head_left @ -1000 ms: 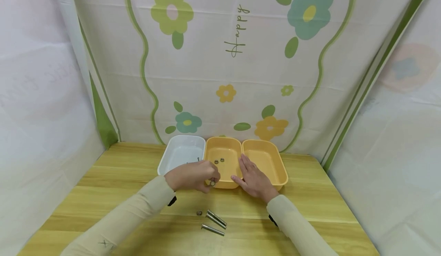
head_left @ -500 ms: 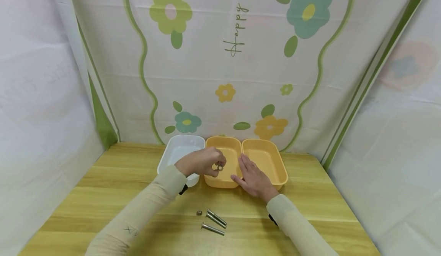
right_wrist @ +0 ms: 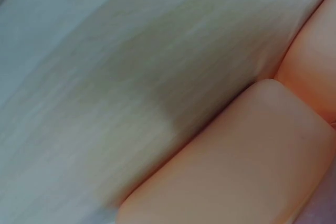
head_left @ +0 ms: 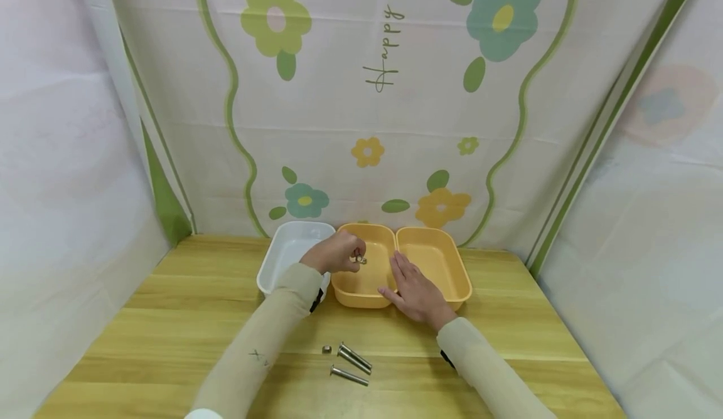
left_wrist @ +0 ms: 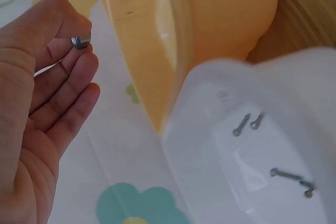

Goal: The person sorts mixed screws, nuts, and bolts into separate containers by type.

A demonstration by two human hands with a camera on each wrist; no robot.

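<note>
My left hand (head_left: 336,253) reaches over the middle orange bin (head_left: 375,282). In the left wrist view it pinches a small metal nut (left_wrist: 81,41) between thumb and index finger, while the other fingers are loosely bent. Straight-fingered, my right hand (head_left: 420,295) rests across the adjoining rims of the middle bin and the right orange bin (head_left: 440,265). The nuts seen earlier on the middle bin's floor are mostly hidden by the left hand. The right wrist view shows orange bin walls and blurred tabletop.
At left stands a white bin (head_left: 280,257); several small screws (left_wrist: 241,125) lie in it. Nearer on the wooden table (head_left: 226,306) are another nut (head_left: 327,349) and three long bolts (head_left: 350,376). A floral cloth (head_left: 316,111) hangs behind the bins.
My left hand has moved from the front edge of the middle bin farther back and up over it, carrying the nut. The right hand stays in place.
</note>
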